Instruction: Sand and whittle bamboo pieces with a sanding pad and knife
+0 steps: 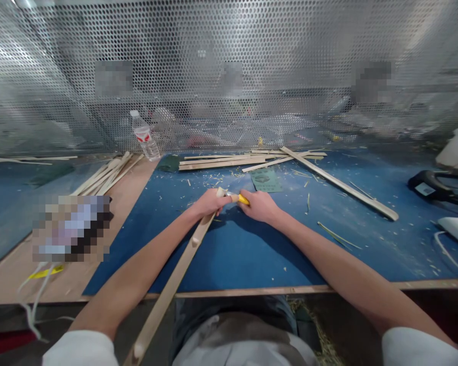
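Note:
A long split bamboo strip (185, 259) with raised nodes runs from the table's middle down past its front edge. My left hand (208, 203) is closed around the strip near its far end. My right hand (261, 206) grips a knife with a yellow handle (244, 200); most of the handle is hidden in my fingers. The knife points left at the strip's far end, close to my left fingers. Whether the blade touches the bamboo I cannot tell. A green sheet of sandpaper (266, 181) lies just beyond my right hand.
More bamboo strips (217, 163) lie at the back of the blue mat (229, 264), one long strip (343, 185) slanting right. Shavings are scattered about. A water bottle (147, 137) stands by the perforated metal screen (229, 40). A strip bundle (107, 175) lies left; a black device (427, 185) sits right.

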`<control>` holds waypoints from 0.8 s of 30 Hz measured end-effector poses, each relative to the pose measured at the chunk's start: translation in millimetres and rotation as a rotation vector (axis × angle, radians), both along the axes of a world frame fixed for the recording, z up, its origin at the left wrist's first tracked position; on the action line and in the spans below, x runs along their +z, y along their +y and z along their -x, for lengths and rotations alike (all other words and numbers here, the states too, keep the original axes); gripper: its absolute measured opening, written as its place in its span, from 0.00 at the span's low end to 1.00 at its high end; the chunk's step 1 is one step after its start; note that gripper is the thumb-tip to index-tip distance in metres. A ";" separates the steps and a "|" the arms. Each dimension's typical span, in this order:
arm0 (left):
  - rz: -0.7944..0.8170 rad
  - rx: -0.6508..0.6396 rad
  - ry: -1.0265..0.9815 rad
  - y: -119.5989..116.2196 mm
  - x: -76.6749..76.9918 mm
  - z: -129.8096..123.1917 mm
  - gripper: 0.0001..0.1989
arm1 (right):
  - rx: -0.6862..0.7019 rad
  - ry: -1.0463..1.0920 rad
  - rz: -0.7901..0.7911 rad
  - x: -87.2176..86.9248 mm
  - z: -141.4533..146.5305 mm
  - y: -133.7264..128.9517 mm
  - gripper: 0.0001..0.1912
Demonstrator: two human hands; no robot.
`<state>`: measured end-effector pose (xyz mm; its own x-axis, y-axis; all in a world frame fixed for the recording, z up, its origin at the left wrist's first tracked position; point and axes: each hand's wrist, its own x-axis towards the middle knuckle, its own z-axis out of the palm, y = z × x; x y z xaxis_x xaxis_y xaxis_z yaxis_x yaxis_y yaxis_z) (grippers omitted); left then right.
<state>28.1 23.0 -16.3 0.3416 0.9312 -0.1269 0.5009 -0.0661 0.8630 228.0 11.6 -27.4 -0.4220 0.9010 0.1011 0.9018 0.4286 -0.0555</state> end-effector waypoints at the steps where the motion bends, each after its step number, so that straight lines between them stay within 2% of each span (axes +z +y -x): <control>1: -0.007 -0.007 0.020 -1.5 1.5 -1.1 0.23 | 0.003 -0.003 0.005 -0.2 -0.2 0.2 0.18; 5: -0.002 0.007 0.048 -5.5 5.1 -4.8 0.22 | 0.033 -0.009 0.024 1.3 -3.4 2.1 0.18; 13: -0.009 0.014 0.054 -5.6 2.8 -5.0 0.22 | 0.047 -0.050 0.059 5.0 -6.3 3.0 0.18; 24: 0.053 0.117 0.007 -1.6 1.2 -8.6 0.21 | -0.075 -0.109 0.046 10.7 3.2 -7.8 0.18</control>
<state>36.7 21.4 -15.1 0.2300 0.9566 -0.1789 0.5085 0.0386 0.8602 224.8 3.7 -16.7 -0.3597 0.9329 0.0166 0.9329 0.3592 0.0264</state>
